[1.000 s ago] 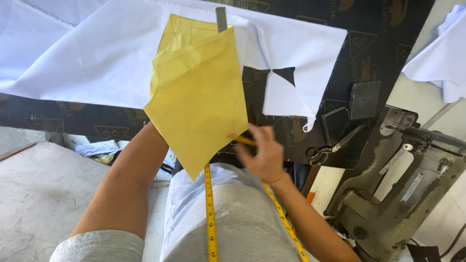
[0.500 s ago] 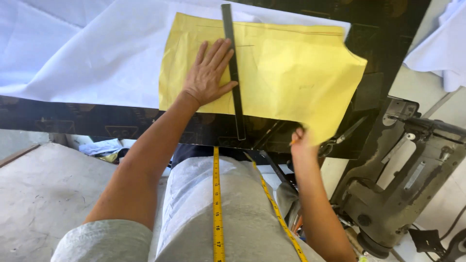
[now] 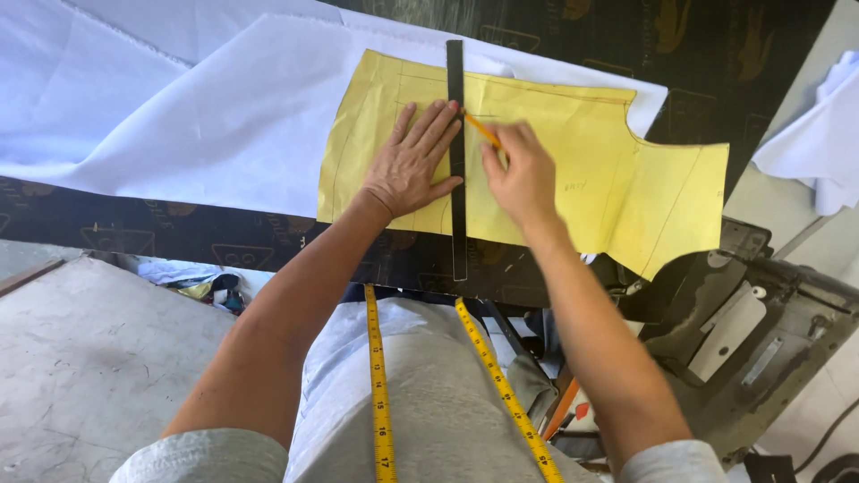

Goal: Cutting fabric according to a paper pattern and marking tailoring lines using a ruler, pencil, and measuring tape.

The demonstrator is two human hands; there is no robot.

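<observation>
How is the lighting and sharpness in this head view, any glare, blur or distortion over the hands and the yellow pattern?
Head view: even, soft daylight with no hard shadows; the white fabric is bright but keeps its folds. The left hand, the right hand, the dark ruler and the yellow paper pattern are sharp, with no motion blur. Wide-angle stretch shows at the edges, where the sewing machine leans.
</observation>
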